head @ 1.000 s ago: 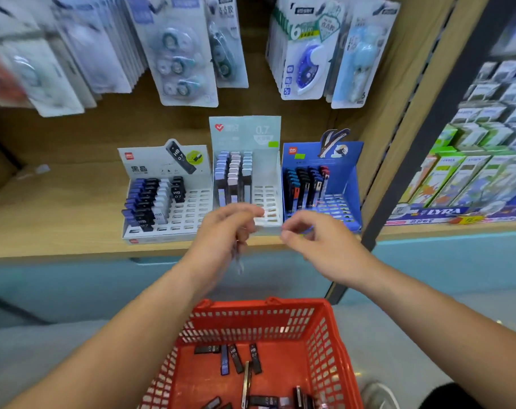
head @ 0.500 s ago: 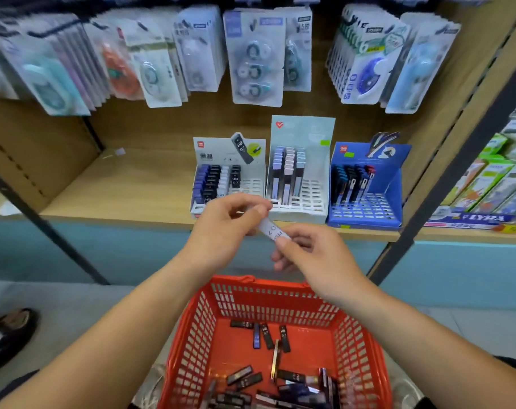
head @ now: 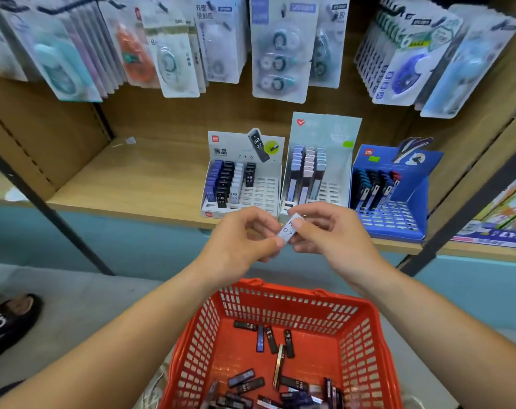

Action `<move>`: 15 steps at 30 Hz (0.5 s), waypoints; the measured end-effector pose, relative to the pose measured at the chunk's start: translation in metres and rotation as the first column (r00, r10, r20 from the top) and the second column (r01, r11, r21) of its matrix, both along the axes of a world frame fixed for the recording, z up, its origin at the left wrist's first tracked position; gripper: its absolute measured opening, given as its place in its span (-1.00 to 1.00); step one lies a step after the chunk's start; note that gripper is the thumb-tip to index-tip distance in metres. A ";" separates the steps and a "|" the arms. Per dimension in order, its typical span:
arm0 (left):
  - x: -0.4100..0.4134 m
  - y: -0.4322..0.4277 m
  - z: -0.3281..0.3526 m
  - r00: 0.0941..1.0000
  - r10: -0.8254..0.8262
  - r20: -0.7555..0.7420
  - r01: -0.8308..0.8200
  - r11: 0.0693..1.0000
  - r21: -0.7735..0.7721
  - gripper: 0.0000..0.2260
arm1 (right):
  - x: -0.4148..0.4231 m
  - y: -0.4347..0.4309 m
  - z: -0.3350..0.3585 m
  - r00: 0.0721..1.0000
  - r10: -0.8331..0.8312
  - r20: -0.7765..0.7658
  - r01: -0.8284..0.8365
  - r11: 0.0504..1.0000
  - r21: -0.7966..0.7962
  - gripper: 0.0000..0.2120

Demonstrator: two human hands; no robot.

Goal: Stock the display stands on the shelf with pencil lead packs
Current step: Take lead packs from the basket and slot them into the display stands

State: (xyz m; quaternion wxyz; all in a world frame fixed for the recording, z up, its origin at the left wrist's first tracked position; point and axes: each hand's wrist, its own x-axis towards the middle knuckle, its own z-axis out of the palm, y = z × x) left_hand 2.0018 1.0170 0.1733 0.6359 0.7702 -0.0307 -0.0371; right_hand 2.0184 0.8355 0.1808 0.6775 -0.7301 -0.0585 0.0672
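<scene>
Since half a second ago you have tipped the pencil lead pack (head: 289,228) the other way, so its top now leans right, and your right hand (head: 339,234) has come up level with your left hand (head: 242,240). Both hands pinch the white pack, printed HB 0.7: the left hand takes its lower end between thumb and fingertips, the right hand its upper end. You hold it in the air just in front of the wooden shelf (head: 118,178) edge, below the gap between the white stand (head: 268,190) and the pale teal stand (head: 336,169). Each of those stands has packs on its left side and open slots on its right. Further right is the blue stand (head: 398,214), with dark packs at its back. Correction tape cards (head: 280,54) hang above. Below your forearms is the red basket (head: 280,308), with loose packs (head: 270,339) scattered on its floor. A dark shoe (head: 8,320) shows at the far left.
</scene>
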 end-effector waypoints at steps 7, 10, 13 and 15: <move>0.043 0.061 -0.017 0.998 -0.016 0.066 -0.025 0.820 0.572 -0.88 | 0.062 0.027 -0.012 0.990 0.025 0.138 0.011 0.966 -0.257 -0.84; 0.059 0.098 -0.036 0.992 -0.100 0.075 -0.011 0.522 0.853 -0.68 | 0.096 0.050 -0.028 0.966 0.028 0.258 0.070 0.930 -0.362 -0.87; 0.072 0.119 -0.059 0.986 -0.139 0.093 -0.024 0.429 0.903 -0.55 | 0.123 0.077 -0.041 0.941 0.057 0.333 0.095 0.901 -0.424 -0.88; 0.080 0.125 -0.068 0.986 -0.142 0.089 -0.022 0.419 0.908 -0.49 | 0.138 0.089 -0.050 0.929 0.056 0.367 0.117 0.894 -0.432 -0.89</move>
